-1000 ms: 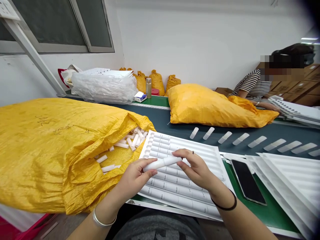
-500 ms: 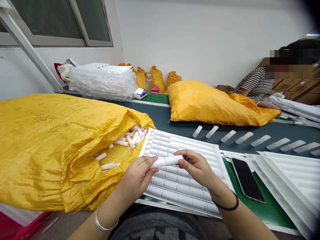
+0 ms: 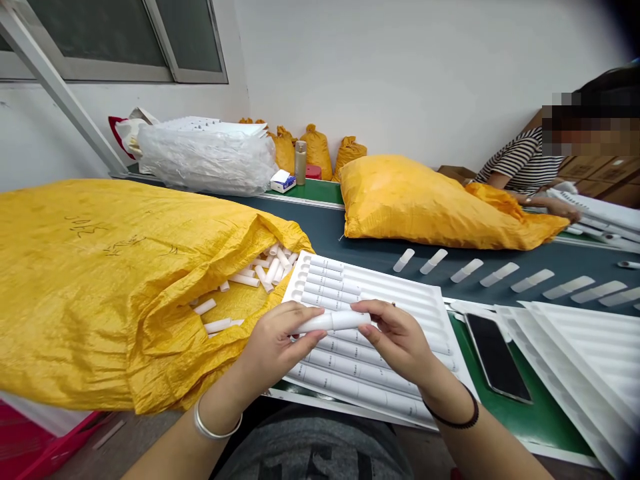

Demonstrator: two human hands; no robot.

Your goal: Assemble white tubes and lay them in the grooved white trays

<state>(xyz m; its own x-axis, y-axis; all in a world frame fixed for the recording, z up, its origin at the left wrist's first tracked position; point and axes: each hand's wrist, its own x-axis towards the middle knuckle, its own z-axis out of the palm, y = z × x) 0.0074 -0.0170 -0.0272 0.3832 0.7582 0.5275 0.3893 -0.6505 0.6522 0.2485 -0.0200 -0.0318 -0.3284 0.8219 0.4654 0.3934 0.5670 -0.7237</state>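
Observation:
A white tube (image 3: 345,321) with a seam around its middle lies nearly level between my two hands. My left hand (image 3: 275,343) pinches its left end with thumb and fingers. The right end is gripped by my right hand (image 3: 397,337), between thumb and index finger. Just below sits a white grooved tray (image 3: 400,283), partly filled with rows of white tubes (image 3: 357,367) bearing small dark print. Left of the tray, a yellow woven sack (image 3: 100,287) lies open, with loose short white tubes (image 3: 273,272) at its mouth.
A dark conveyor belt (image 3: 320,223) runs behind the tray, carrying a row of translucent pieces (image 3: 465,270) and a full orange-yellow sack (image 3: 415,200). To the right are a phone (image 3: 500,360) and stacked white trays (image 3: 595,340). A person in a striped shirt (image 3: 520,160) works at far right.
The tube has turned from a slight upward slant to nearly level, still held in both hands. The view has shifted slightly. The other person's hand has moved a little right.

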